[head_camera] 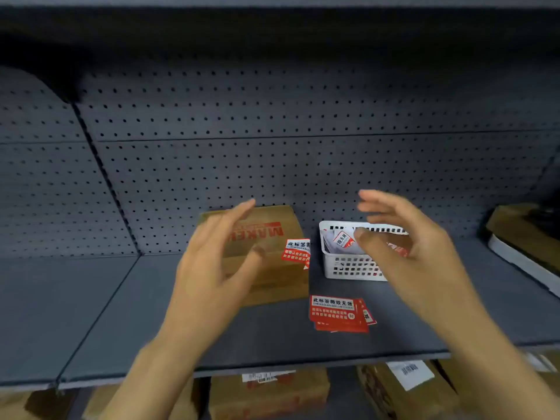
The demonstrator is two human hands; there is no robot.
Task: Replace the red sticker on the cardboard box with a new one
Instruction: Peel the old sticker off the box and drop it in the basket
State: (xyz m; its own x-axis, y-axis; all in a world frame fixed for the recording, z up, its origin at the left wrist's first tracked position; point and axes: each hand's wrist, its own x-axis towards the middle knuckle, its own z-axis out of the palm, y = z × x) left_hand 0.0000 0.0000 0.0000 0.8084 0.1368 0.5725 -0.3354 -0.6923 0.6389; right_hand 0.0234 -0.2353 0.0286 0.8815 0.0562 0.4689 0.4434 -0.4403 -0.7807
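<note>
A small cardboard box (272,234) with red print stands on the grey shelf (121,298). A red sticker (297,253) with white text wraps its right front corner. A short stack of new red stickers (336,313) lies on the shelf just right of the box. My left hand (218,265) hovers in front of the box, fingers apart, holding nothing. My right hand (406,247) is raised in front of a white plastic basket (348,265), fingers spread and empty. Both hands look motion-blurred.
The white basket holds crumpled white and red sticker scraps (342,241). A grey pegboard (272,147) backs the shelf. A wooden item (521,234) sits at the far right. Cardboard boxes (269,392) with barcode labels fill the shelf below.
</note>
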